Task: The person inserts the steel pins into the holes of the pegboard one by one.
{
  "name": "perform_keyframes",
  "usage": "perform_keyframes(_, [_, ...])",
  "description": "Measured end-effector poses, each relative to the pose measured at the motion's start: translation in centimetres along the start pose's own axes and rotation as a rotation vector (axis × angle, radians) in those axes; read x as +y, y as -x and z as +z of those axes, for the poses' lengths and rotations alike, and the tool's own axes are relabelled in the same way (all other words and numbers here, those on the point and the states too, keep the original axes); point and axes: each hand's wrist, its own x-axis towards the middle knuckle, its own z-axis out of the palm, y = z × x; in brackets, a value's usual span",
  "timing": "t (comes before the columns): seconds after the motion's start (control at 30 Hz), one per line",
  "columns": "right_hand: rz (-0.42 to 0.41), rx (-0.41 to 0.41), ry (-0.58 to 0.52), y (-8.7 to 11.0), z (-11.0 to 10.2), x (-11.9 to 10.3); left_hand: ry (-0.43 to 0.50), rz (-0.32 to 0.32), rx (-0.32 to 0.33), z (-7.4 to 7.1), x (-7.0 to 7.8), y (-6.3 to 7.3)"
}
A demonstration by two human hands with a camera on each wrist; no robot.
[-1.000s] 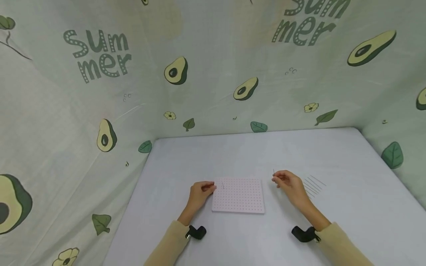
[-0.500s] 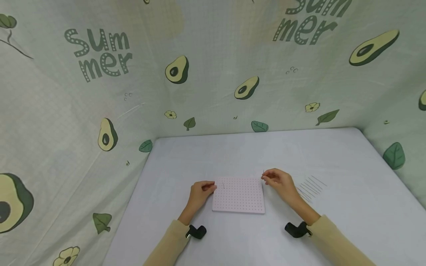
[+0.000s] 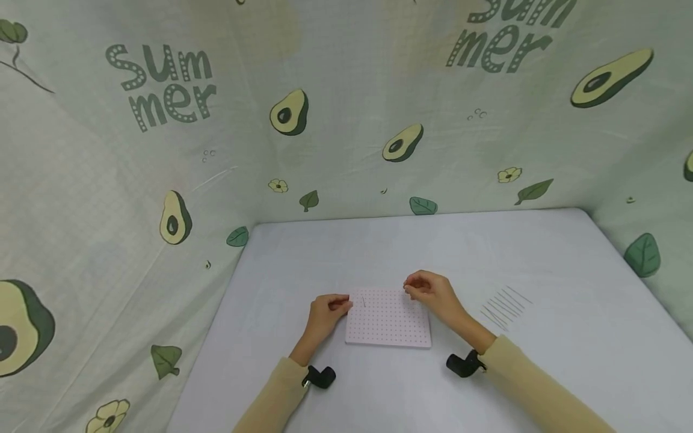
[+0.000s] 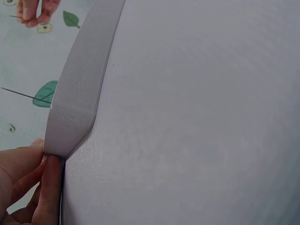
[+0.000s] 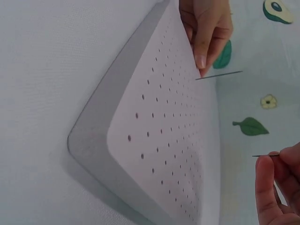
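Observation:
A white pegboard [image 3: 388, 325] with rows of small holes lies flat on the table. At its left edge my left hand [image 3: 323, 317] grips the corner, thumb on top and fingers against the side [image 4: 51, 180]. One thin metal pin [image 5: 219, 75] stands upright in the board near the left thumb. Over the board's far right part is my right hand [image 3: 433, 294], its thumb and fingertips pinching another thin pin [image 5: 263, 155]. The held pin's tip points down, above the holed surface; much of its length is hidden by the fingers.
Several thin pins [image 3: 506, 307] lie in a slanted row on the white table [image 3: 568, 361], right of the board. A curtain [image 3: 335, 168] printed with avocados and leaves hangs behind the table. Black wrist mounts [image 3: 464, 364] sit on both sleeves.
My right hand has moved left with its pin, from beside the row of pins to over the board's far right part. The left hand and board have stayed in place.

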Motion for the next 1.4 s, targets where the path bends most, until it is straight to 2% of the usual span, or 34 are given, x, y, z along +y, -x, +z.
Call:
perform_keyframes(0.17, [0.001, -0.073, 0.024, -0.8, 1.6, -0.4, -0.008, -0.004, -0.001, 0.0, -0.1, -0.1])
perform_keyframes(0.3, [-0.004, -0.123, 0.039, -0.9, 2.8, -2.2, -0.007, -0.010, -0.005, -0.1, -0.1, -0.2])
perform_keyframes(0.4, [-0.005, -0.145, 0.044, -1.2, 3.8, -1.9, -0.004, -0.017, -0.005, -0.1, -0.1, -0.2])
perform_keyframes(0.5, [-0.002, -0.168, 0.051, -1.7, 5.0, 0.0, -0.004, -0.005, -0.005, -0.1, -0.2, -0.2])
perform_keyframes(0.63, [-0.015, -0.204, 0.071, -2.0, 6.0, 0.4, 0.007, 0.007, -0.007, -0.2, -0.2, -0.2])
perform_keyframes(0.83, [-0.036, -0.209, 0.106, -2.1, 6.9, 0.3, 0.017, 0.028, -0.003, -0.2, -0.2, -0.3])
perform_keyframes(1.23, [-0.040, -0.186, 0.150, -2.1, 7.4, 0.8, 0.007, 0.051, 0.008, -0.3, -0.6, -0.3])
perform_keyframes(1.4, [-0.059, -0.189, 0.157, -2.1, 7.4, 1.1, 0.004, 0.036, 0.003, -0.2, -0.6, -0.4])
